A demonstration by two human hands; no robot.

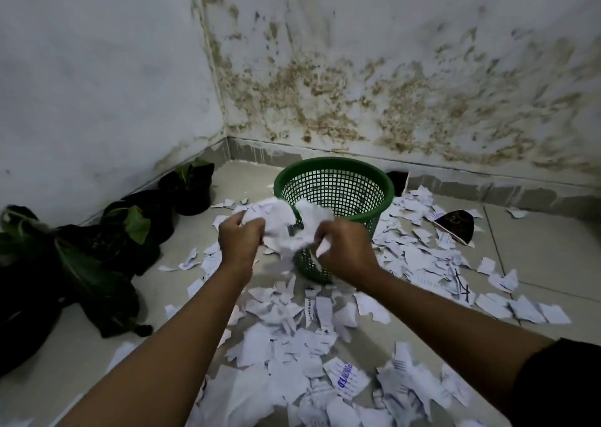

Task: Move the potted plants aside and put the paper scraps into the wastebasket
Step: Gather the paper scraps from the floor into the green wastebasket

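Torn white paper scraps (292, 338) litter floor nearest. Left hand (239, 238) and right hand (344, 251), fingers curled, clutching crumpled white paper wad (286, 228) together. Directly beyond, upright green plastic mesh wastebasket (335, 186); black-bagged potted plants (136, 228) already left.

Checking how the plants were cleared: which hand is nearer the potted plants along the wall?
Left. The left hand grips paper wads closer to the potted plants; the right hand is farther away, in front of the wastebasket.

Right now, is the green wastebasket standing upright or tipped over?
Upright. The wastebasket stands on the floor, its open rim facing up, behind the bunch of paper scraps held in both hands.
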